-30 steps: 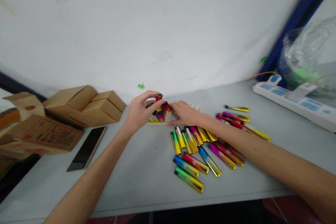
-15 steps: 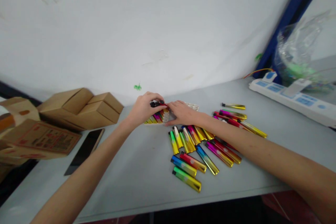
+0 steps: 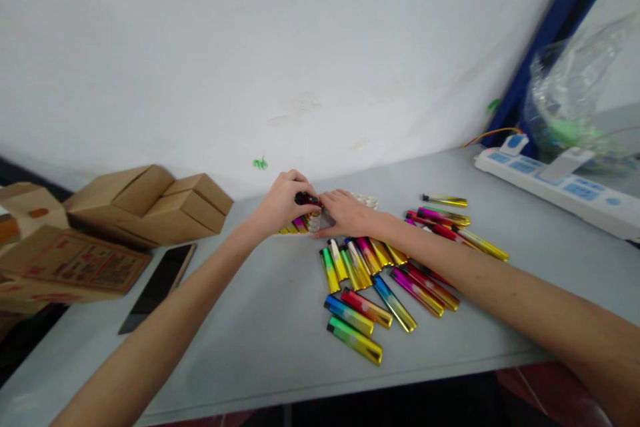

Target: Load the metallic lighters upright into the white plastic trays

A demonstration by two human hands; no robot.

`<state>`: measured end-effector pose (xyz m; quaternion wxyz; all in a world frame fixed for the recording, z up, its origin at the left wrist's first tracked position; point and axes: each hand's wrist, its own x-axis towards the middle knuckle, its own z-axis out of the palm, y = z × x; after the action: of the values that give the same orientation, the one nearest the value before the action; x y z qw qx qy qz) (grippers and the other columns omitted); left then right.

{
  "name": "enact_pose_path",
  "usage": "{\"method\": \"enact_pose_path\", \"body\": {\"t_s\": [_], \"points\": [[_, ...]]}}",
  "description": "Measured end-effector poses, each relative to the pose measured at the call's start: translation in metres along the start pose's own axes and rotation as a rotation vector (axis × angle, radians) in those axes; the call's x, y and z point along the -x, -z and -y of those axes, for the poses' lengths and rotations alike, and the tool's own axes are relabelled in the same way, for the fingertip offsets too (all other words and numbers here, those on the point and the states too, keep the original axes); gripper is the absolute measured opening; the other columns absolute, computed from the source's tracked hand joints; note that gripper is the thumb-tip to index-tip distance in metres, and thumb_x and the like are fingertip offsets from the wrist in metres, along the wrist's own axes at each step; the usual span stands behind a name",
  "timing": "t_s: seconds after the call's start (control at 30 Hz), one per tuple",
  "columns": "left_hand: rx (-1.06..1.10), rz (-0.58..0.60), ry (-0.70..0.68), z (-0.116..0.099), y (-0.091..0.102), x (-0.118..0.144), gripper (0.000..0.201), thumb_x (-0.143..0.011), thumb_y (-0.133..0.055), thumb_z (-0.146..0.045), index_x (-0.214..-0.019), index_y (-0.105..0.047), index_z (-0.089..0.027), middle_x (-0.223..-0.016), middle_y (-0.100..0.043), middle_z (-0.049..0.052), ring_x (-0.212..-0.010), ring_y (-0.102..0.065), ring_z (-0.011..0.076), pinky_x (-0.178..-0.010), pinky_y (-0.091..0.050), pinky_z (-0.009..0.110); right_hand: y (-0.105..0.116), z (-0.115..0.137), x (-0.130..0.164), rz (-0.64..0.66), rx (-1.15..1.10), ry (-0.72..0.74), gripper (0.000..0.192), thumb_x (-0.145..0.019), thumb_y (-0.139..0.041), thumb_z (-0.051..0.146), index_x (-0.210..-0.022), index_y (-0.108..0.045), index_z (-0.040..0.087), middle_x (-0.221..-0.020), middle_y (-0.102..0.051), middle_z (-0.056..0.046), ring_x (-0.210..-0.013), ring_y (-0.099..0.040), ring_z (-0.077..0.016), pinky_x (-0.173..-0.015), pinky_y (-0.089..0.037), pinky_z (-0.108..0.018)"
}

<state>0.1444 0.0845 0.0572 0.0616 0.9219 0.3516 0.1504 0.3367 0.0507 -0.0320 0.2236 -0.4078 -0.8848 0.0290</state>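
Observation:
My left hand (image 3: 286,203) is closed on a lighter (image 3: 306,199), its black top showing between thumb and fingers; the lighter's lower part is hidden. It is over the left part of a white slotted tray (image 3: 369,201), where several shiny lighters (image 3: 299,224) stand in rows. My right hand (image 3: 347,213) spans the middle of this tray, thumb at the near side and fingers at the far side, holding it. Its fingertips are close to the lighter in my left hand. Nearer to me, loose metallic lighters (image 3: 355,340) in green, blue, red, purple and gold lie under and beside my right forearm.
Brown cardboard boxes (image 3: 145,203) and an opened printed carton (image 3: 75,263) stand at the left. A dark phone (image 3: 157,287) lies beside them. On the right are a white power strip (image 3: 560,180) and a clear plastic bag (image 3: 565,93). A white wall (image 3: 300,47) rises behind the table.
My left hand has shifted slightly right, closer to my right hand, and the black lighter top in it sits at a different angle. My right hand stays on the tray.

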Motion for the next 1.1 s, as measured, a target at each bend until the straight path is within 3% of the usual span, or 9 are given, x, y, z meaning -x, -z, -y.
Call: {"method": "enact_pose_path", "body": {"t_s": [0.3,0.5,0.6,0.73,0.8,0.87,0.93,1.0,1.1], "points": [[0.045,0.031,0.007,0.007,-0.002,-0.002,0.020,-0.081,-0.082,-0.039,-0.089,-0.079,-0.021,-0.104,-0.069,0.009,-0.105,-0.064,0.0280,-0.100,-0.050,0.044,0.002,0.001,0.000,0.011,-0.012,-0.010,0.062,-0.087,-0.076,0.059,-0.123,-0.057,0.012,-0.117,-0.070,-0.018,-0.106,-0.066,-0.0334,-0.099,-0.046,-0.048],[-0.074,0.055,-0.044,0.004,0.002,-0.003,0.026,-0.083,-0.075,-0.026,-0.109,-0.077,-0.021,-0.119,-0.064,0.011,-0.115,-0.060,0.0304,-0.106,-0.048,0.048,0.000,0.000,0.000,-0.003,-0.026,0.002,0.071,-0.087,-0.076,0.059,-0.132,-0.054,0.009,-0.127,-0.068,-0.022,-0.115,-0.064,-0.0360,-0.105,-0.044,-0.051],[-0.057,0.057,-0.057,0.000,0.007,-0.002,0.024,-0.086,-0.070,-0.027,-0.108,-0.075,-0.021,-0.118,-0.065,0.011,-0.114,-0.061,0.0296,-0.105,-0.049,0.047,-0.001,-0.001,0.000,-0.023,-0.047,0.009,0.075,-0.087,-0.077,0.058,-0.137,-0.052,0.009,-0.129,-0.067,-0.023,-0.117,-0.064,-0.0368,-0.106,-0.044,-0.054],[-0.056,-0.121,-0.046,-0.022,0.017,0.015,0.020,-0.093,-0.065,-0.036,-0.101,-0.073,-0.020,-0.113,-0.067,0.011,-0.110,-0.063,0.0279,-0.102,-0.049,0.043,-0.003,-0.002,0.000,-0.023,-0.047,0.011,0.074,-0.087,-0.076,0.060,-0.135,-0.054,0.009,-0.126,-0.068,-0.022,-0.115,-0.065,-0.0362,-0.106,-0.045,-0.053],[-0.080,-0.229,0.001,-0.040,0.019,0.032,0.019,-0.095,-0.062,-0.038,-0.092,-0.070,-0.021,-0.101,-0.068,0.008,-0.100,-0.063,0.0253,-0.093,-0.049,0.038,-0.004,-0.003,0.000,-0.008,-0.032,0.004,0.074,-0.087,-0.075,0.061,-0.134,-0.054,0.008,-0.125,-0.069,-0.022,-0.115,-0.065,-0.0363,-0.105,-0.045,-0.052],[-0.085,-0.255,0.106,-0.058,0.013,0.053,0.027,-0.098,-0.057,-0.039,-0.078,-0.062,-0.021,-0.080,-0.065,0.004,-0.078,-0.061,0.0208,-0.075,-0.047,0.033,-0.006,-0.004,0.000,-0.006,-0.020,-0.004,0.079,-0.086,-0.076,0.061,-0.138,-0.052,0.006,-0.127,-0.068,-0.023,-0.117,-0.065,-0.0366,-0.106,-0.045,-0.052],[-0.039,-0.112,0.187,-0.072,0.000,0.073,0.035,-0.097,-0.058,-0.042,-0.068,-0.054,-0.022,-0.066,-0.059,0.001,-0.062,-0.055,0.0183,-0.063,-0.039,0.032,-0.007,-0.005,0.000,-0.011,-0.012,-0.002,0.082,-0.086,-0.076,0.060,-0.140,-0.050,0.004,-0.130,-0.066,-0.025,-0.120,-0.064,-0.0365,-0.108,-0.044,-0.051],[0.029,-0.012,0.289,-0.081,-0.019,0.089,0.039,-0.096,-0.059,-0.045,-0.065,-0.051,-0.022,-0.062,-0.058,0.000,-0.059,-0.053,0.0185,-0.060,-0.035,0.032,-0.008,-0.006,0.001,-0.018,-0.007,0.006,0.083,-0.087,-0.076,0.061,-0.141,-0.049,0.005,-0.132,-0.065,-0.025,-0.122,-0.063,-0.0363,-0.110,-0.044,-0.051],[0.088,0.030,0.410,-0.087,-0.044,0.102,0.036,-0.095,-0.059,-0.048,-0.071,-0.051,-0.023,-0.067,-0.059,0.001,-0.064,-0.056,0.0205,-0.061,-0.034,0.031,-0.009,-0.007,0.002,-0.029,-0.008,0.012,0.084,-0.086,-0.075,0.063,-0.142,-0.049,0.006,-0.133,-0.065,-0.024,-0.123,-0.063,-0.0365,-0.110,-0.043,-0.051]]}}
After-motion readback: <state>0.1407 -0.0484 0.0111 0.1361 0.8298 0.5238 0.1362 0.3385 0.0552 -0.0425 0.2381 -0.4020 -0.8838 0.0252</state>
